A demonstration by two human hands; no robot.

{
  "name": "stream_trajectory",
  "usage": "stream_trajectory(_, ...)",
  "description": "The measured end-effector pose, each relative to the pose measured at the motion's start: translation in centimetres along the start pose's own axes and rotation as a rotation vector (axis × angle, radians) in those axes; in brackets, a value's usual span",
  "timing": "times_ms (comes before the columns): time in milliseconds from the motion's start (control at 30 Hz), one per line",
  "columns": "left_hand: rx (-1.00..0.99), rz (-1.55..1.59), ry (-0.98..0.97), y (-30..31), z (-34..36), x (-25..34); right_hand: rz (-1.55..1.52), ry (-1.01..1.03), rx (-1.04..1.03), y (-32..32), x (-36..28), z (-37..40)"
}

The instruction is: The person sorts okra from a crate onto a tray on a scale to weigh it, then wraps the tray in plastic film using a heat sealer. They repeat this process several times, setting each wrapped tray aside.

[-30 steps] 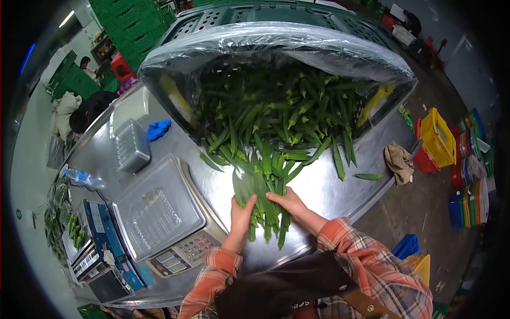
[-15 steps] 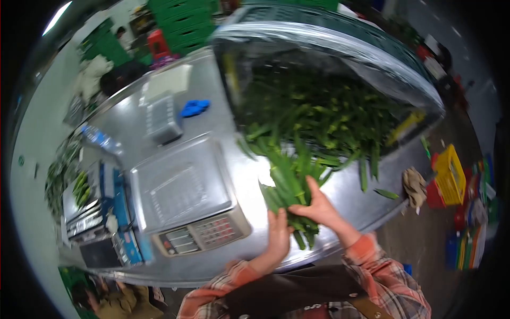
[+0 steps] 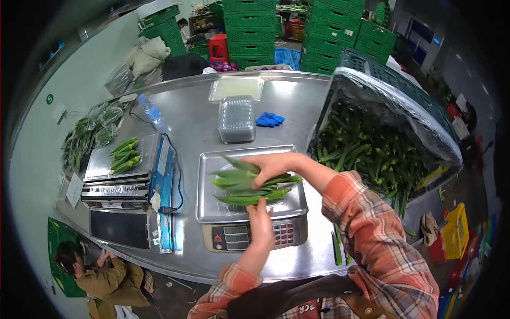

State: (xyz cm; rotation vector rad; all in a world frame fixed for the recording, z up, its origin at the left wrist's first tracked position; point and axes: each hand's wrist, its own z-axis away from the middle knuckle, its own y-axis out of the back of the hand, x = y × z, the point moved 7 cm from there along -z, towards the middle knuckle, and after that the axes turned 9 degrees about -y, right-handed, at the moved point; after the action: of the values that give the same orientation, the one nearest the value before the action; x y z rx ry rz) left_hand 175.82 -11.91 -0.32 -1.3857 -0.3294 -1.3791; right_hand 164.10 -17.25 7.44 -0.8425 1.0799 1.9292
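Observation:
A bunch of green okra (image 3: 244,186) lies across a clear plastic tray (image 3: 239,208) on the steel pan of the weighing scale (image 3: 289,207). My right hand (image 3: 273,166) curves over the far side of the bunch, fingers and thumb around several pods. From the near side, my left hand (image 3: 260,220) presses its fingers against the okra, gripping the bunch between both hands. The hands cover part of the tray. To the right, loose okra pods (image 3: 372,154) fill a plastic-lined crate (image 3: 398,95).
A wrapping machine (image 3: 119,194) with okra on it stands at left. Behind the scale are stacked clear trays (image 3: 237,119), a blue glove (image 3: 270,119) and a water bottle (image 3: 151,110). Stray pods (image 3: 337,249) lie by the scale's right. A person (image 3: 106,271) crouches at lower left.
My hands have carried the okra left from beside the crate onto the scale's tray. The bunch now lies sideways. My view has turned, so the scale sits near the middle.

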Motion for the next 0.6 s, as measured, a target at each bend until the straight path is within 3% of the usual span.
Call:
stream_trajectory(67,-0.077,0.058,0.27,1.6,-1.0,-1.0,0.109,-0.011,0.042,-0.5,2.6,-2.7)
stream_trajectory(167,-0.171,0.157,0.478,3.2,-2.0,-0.4,0.126,-0.059,0.092,0.3,3.3,-3.0)
stream_trajectory(267,-0.365,-0.129,0.507,3.9,-0.8,1.4,0.246,-0.02,0.206,0.9,3.2,-2.8)
stream_trajectory(367,-0.4,-0.985,-0.069,4.5,-0.1,5.2,0.418,0.093,0.488,1.9,1.0,-0.4)
stream_trajectory(400,-0.542,-1.244,-0.316,3.4,0.7,7.4,0.391,0.144,0.571,2.5,0.4,1.0)
stream_trajectory(467,-0.568,-1.436,-0.847,2.1,0.7,10.0,0.404,0.195,0.742,4.0,-0.4,5.1)
stream_trajectory(500,-0.575,-1.51,-1.125,1.8,1.0,10.9,0.428,0.129,0.784,4.6,0.7,7.4)
stream_trajectory(600,-0.709,-1.604,-0.966,4.6,-3.4,9.4,0.434,-0.342,0.612,5.5,7.5,13.8)
